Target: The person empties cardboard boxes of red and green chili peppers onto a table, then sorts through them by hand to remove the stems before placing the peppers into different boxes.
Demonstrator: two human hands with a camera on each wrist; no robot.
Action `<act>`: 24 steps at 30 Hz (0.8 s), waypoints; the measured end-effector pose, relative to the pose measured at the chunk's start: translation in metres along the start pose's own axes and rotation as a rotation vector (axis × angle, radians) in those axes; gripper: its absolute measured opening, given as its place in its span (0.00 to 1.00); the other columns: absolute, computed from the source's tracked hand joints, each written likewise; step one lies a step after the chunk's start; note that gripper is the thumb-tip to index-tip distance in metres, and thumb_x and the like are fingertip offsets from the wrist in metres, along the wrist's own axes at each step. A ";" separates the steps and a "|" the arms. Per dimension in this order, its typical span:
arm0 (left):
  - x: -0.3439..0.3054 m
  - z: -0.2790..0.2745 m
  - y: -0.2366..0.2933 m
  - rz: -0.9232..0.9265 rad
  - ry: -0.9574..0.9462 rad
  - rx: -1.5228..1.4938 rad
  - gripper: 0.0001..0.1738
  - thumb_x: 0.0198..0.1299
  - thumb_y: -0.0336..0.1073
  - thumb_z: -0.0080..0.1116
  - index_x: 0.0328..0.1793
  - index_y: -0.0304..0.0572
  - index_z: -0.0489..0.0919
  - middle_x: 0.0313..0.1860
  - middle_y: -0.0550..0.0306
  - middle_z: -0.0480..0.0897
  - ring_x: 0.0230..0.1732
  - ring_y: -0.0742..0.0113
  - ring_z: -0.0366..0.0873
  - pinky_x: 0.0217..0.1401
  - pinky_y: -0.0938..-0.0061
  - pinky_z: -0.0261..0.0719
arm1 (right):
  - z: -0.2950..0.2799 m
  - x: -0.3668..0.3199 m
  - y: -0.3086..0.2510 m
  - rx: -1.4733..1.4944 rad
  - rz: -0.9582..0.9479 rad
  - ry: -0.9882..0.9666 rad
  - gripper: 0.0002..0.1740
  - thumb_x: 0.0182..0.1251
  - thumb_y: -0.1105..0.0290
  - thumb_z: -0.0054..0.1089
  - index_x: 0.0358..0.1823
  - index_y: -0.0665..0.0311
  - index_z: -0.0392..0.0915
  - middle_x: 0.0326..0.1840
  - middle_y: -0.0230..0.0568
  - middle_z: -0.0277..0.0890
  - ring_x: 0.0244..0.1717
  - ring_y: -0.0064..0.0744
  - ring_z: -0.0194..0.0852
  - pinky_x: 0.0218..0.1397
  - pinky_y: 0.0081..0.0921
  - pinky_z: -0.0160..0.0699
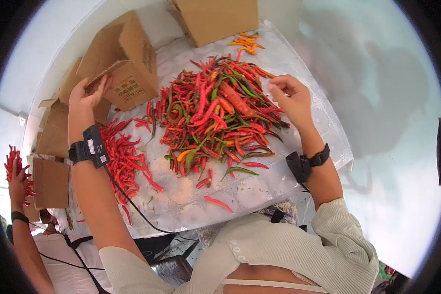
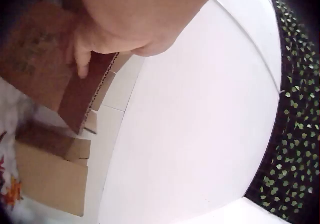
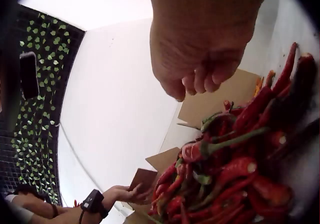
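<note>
My left hand (image 1: pixel 89 98) is at the upper edge of an upright cardboard box (image 1: pixel 134 73), its thumb and fingers on either side of a flap (image 2: pixel 86 96). My right hand (image 1: pixel 294 98) hovers beside the right edge of a large heap of chili peppers (image 1: pixel 215 115), mostly red with some green and orange ones. Its fingers (image 3: pixel 200 81) are loosely curled, and nothing shows between them. A second pile of slim red chilies (image 1: pixel 120 157) lies on the table below the box, nearest my left forearm.
The table (image 1: pixel 259 193) has a pale patterned cover. Orange chilies (image 1: pixel 247 44) sit at its far side by another box (image 1: pixel 220 22). More cardboard (image 1: pixel 51 181) stands at left, near another person's hand (image 1: pixel 17 181) with red chilies. A loose red chili (image 1: pixel 218 203) lies near the front edge.
</note>
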State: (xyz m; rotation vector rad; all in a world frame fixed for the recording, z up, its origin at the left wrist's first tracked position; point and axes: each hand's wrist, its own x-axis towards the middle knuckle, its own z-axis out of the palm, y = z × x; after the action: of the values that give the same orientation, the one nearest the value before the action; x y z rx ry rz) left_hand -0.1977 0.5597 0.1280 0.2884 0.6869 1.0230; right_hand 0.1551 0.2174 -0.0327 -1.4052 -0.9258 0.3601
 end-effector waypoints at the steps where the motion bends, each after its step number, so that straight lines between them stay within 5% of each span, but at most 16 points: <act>1: 0.011 -0.005 0.002 0.015 0.003 -0.071 0.31 0.64 0.31 0.47 0.69 0.25 0.52 0.70 0.26 0.49 0.70 0.30 0.50 0.60 0.52 0.78 | 0.004 -0.001 -0.002 -0.047 -0.079 0.000 0.11 0.56 0.64 0.69 0.34 0.63 0.81 0.26 0.29 0.77 0.24 0.15 0.72 0.26 0.17 0.69; 3: 0.027 -0.011 0.007 0.064 -0.054 -0.094 0.32 0.64 0.33 0.49 0.70 0.28 0.52 0.70 0.28 0.50 0.70 0.31 0.51 0.61 0.50 0.76 | 0.011 -0.012 -0.020 -0.094 -0.047 -0.107 0.12 0.50 0.63 0.73 0.30 0.62 0.81 0.21 0.27 0.74 0.23 0.15 0.69 0.26 0.18 0.68; 7: 0.014 0.000 -0.011 0.153 -0.080 0.063 0.37 0.64 0.36 0.52 0.72 0.31 0.47 0.70 0.31 0.53 0.70 0.34 0.53 0.64 0.49 0.72 | 0.025 -0.020 -0.024 -0.461 -0.424 -0.087 0.17 0.45 0.58 0.73 0.31 0.60 0.79 0.28 0.37 0.74 0.30 0.36 0.76 0.32 0.31 0.74; 10: -0.014 0.004 -0.045 0.113 -0.023 0.124 0.41 0.64 0.37 0.52 0.72 0.30 0.41 0.69 0.32 0.54 0.68 0.35 0.57 0.66 0.50 0.70 | 0.023 -0.024 -0.022 -0.454 -0.279 -0.189 0.17 0.46 0.59 0.71 0.32 0.61 0.78 0.31 0.39 0.75 0.34 0.39 0.76 0.36 0.35 0.75; 11: -0.028 0.003 -0.055 0.102 -0.020 0.135 0.42 0.63 0.37 0.53 0.72 0.29 0.39 0.70 0.32 0.54 0.67 0.35 0.59 0.67 0.50 0.69 | 0.021 -0.024 -0.022 -0.479 -0.298 -0.156 0.15 0.46 0.60 0.70 0.32 0.61 0.78 0.30 0.39 0.75 0.33 0.39 0.77 0.36 0.34 0.75; 14: -0.049 -0.034 -0.083 0.044 -0.189 0.277 0.29 0.65 0.36 0.49 0.67 0.28 0.56 0.62 0.36 0.68 0.62 0.45 0.69 0.59 0.57 0.76 | 0.019 -0.024 -0.031 -0.469 -0.327 -0.050 0.12 0.48 0.63 0.68 0.30 0.61 0.78 0.28 0.40 0.76 0.30 0.38 0.76 0.33 0.33 0.75; 16: -0.070 -0.064 -0.109 -0.139 -0.484 0.261 0.23 0.66 0.35 0.47 0.65 0.33 0.63 0.58 0.42 0.74 0.59 0.54 0.73 0.55 0.63 0.78 | 0.015 -0.024 -0.037 -0.386 -0.302 0.036 0.10 0.49 0.65 0.67 0.30 0.62 0.79 0.27 0.41 0.76 0.27 0.38 0.76 0.31 0.31 0.74; 22: -0.104 -0.106 -0.188 0.147 -0.395 0.294 0.14 0.67 0.39 0.46 0.52 0.36 0.73 0.38 0.57 0.79 0.36 0.68 0.77 0.36 0.77 0.78 | 0.009 -0.020 -0.027 -0.121 -0.091 0.228 0.13 0.62 0.62 0.61 0.33 0.66 0.79 0.23 0.33 0.74 0.23 0.22 0.68 0.26 0.22 0.68; 24: -0.106 -0.109 -0.197 0.225 -0.342 0.328 0.13 0.67 0.39 0.48 0.50 0.37 0.74 0.34 0.58 0.79 0.32 0.69 0.76 0.32 0.79 0.77 | 0.006 -0.014 -0.028 0.086 0.057 0.147 0.16 0.65 0.59 0.58 0.35 0.67 0.79 0.23 0.30 0.73 0.22 0.18 0.65 0.25 0.19 0.64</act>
State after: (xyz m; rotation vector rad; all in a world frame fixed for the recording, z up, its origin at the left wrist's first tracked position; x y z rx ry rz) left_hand -0.1688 0.3587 -0.0164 0.8226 0.5143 1.0386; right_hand 0.1334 0.2065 -0.0120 -1.3620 -0.7435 0.3311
